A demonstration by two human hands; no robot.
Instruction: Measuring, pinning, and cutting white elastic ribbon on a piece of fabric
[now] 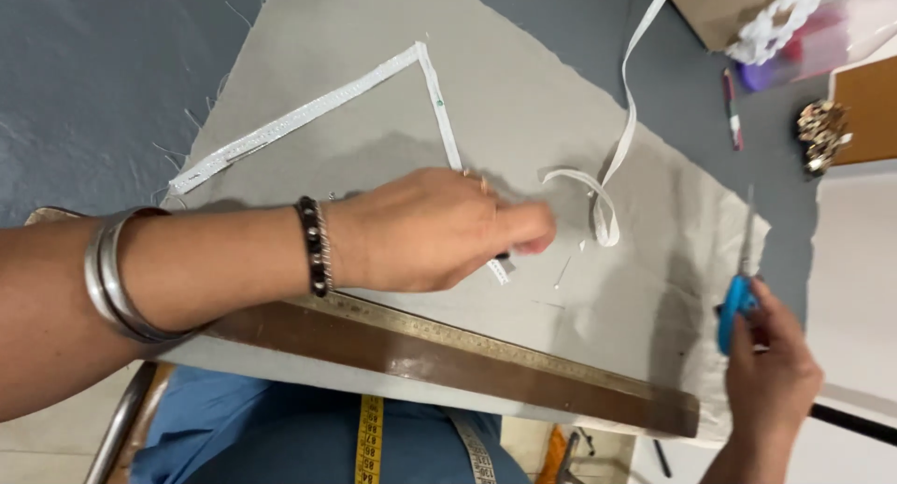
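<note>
L hand (439,230) on white trim (448,129); R hand (771,372) w/ scissors (740,292), apart.

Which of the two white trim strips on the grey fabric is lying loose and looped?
The plain white ribbon, curling right of the left hand; the beaded trim lies flat in an angle.

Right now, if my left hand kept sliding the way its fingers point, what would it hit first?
Most likely the loose loop of white tape on the grey cloth, just ahead of the left hand. Height above the cloth is hard to judge.
</note>
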